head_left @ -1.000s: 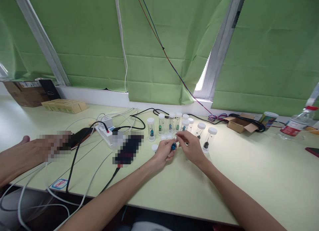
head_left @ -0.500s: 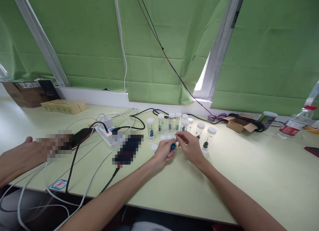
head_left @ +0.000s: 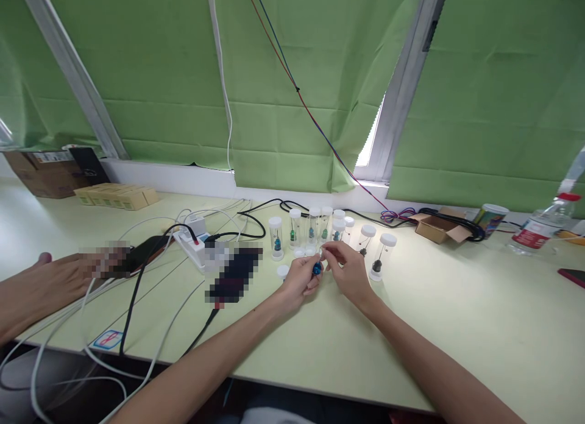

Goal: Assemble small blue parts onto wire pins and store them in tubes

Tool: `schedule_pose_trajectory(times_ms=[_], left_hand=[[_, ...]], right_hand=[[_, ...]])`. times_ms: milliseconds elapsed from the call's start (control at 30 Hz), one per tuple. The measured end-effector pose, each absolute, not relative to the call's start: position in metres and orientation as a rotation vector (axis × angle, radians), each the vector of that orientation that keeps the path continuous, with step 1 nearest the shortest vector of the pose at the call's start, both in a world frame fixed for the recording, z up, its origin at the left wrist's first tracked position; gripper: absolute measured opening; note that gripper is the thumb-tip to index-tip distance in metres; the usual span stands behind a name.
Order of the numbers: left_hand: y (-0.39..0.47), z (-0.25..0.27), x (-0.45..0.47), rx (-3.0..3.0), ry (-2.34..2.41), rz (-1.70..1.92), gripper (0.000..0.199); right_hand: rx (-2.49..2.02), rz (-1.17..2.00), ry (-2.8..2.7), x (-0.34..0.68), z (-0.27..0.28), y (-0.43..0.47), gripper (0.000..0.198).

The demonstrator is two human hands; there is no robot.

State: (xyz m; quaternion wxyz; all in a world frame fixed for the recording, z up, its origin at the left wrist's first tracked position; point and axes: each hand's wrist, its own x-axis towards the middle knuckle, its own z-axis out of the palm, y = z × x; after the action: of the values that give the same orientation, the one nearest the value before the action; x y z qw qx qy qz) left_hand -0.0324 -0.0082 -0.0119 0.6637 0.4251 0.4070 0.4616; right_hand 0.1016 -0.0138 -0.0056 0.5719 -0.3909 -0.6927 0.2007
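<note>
Closed around a small, shiny blue rounded piece (head_left: 317,268) is my left hand (head_left: 300,276). My right hand (head_left: 351,270) is pinched just above that piece, its fingertips meeting my left hand's; a thin pale bit shows there, too small to name. Behind the hands stand several clear tubes with white caps, among them a left one (head_left: 276,239) holding a blue piece on a thin wire. A right tube (head_left: 382,257) with a dark piece leans beside my right hand. A white cap (head_left: 283,271) sits by my left hand, partly hidden.
Left of my arm lie a phone (head_left: 235,275) and a white power strip (head_left: 192,247) with cables. Another person's hand (head_left: 59,278) rests near a dark phone (head_left: 146,253). An open carton (head_left: 439,226) and a plastic bottle (head_left: 539,229) stand at right.
My two hands stay nearly still, fingertips together at the blue piece. At far left, the other person's hand has shifted slightly.
</note>
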Motion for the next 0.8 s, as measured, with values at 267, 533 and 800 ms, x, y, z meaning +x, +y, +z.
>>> schedule_pose_trajectory(times_ms=[267,533,800], left_hand=[[-0.0082,-0.0121,-0.0328,0.958,0.927,1.045,0.041],[-0.0080,-0.0134,-0.0330,0.958,0.912,1.048,0.040],[-0.0070,-0.0152,-0.0331,0.979,0.930,1.056,0.042]], right_hand=[[-0.911,0.482,-1.578,0.0987,-0.0038,-0.0159,0.015],[-0.918,0.480,-1.561,0.0970,-0.0076,-0.0161,0.014],[-0.968,0.407,-1.586,0.0969,-0.0074,-0.0166,0.015]])
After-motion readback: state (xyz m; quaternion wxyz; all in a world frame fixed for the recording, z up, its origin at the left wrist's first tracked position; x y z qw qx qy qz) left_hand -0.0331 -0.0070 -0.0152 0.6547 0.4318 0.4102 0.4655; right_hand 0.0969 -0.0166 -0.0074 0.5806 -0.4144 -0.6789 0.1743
